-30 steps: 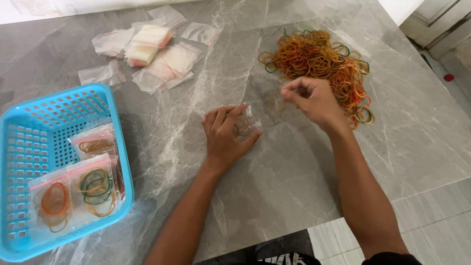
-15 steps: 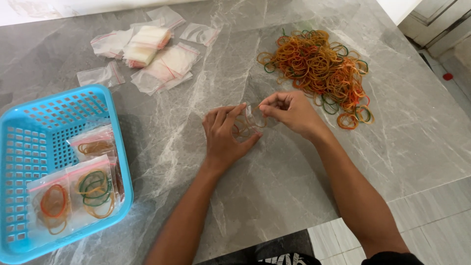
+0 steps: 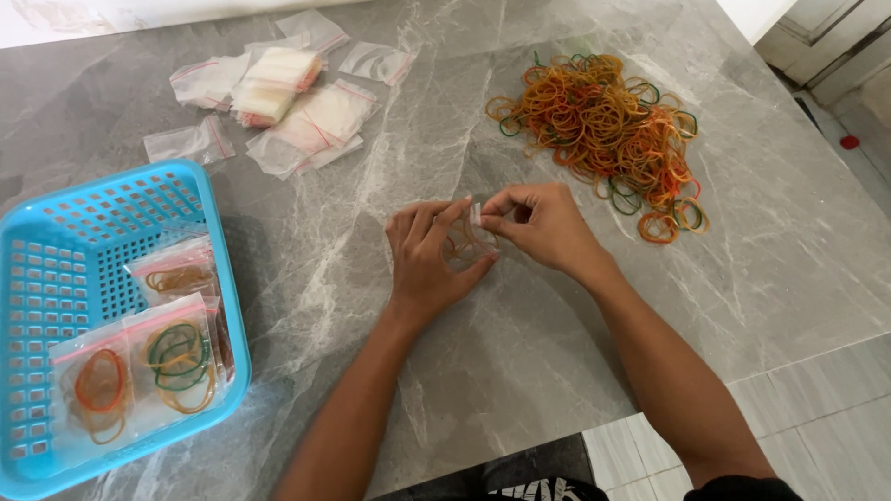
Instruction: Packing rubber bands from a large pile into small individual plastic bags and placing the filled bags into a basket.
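Both hands meet at the middle of the grey marbled stone tabletop [image 3: 371, 213]. The left hand [image 3: 432, 255] lies palm down with fingers spread, pressing on a small clear plastic zip bag [image 3: 469, 243] that holds a few orange rubber bands; the bag sits under its fingertips and between the two hands. The right hand [image 3: 548, 223] is closed in a pinch, thumb and forefinger grasping the bag's upper edge just beside the left forefinger.

Beyond the right hand, near but not touching it, lies a loose heap of orange, yellow, red and green rubber bands [image 3: 603, 125]; its nearest loops lie just past the knuckles. Beyond the left hand and to its left, well apart, a scatter of empty clear zip bags with red seal strips [image 3: 288, 102] rests on the tabletop. Further to the left of the left hand stands a light blue perforated plastic basket [image 3: 65, 241], holding filled clear bags of orange and green rubber bands [image 3: 153, 366]. Nothing lies between the hands and the heap, and the bag is partly hidden by the left fingers.
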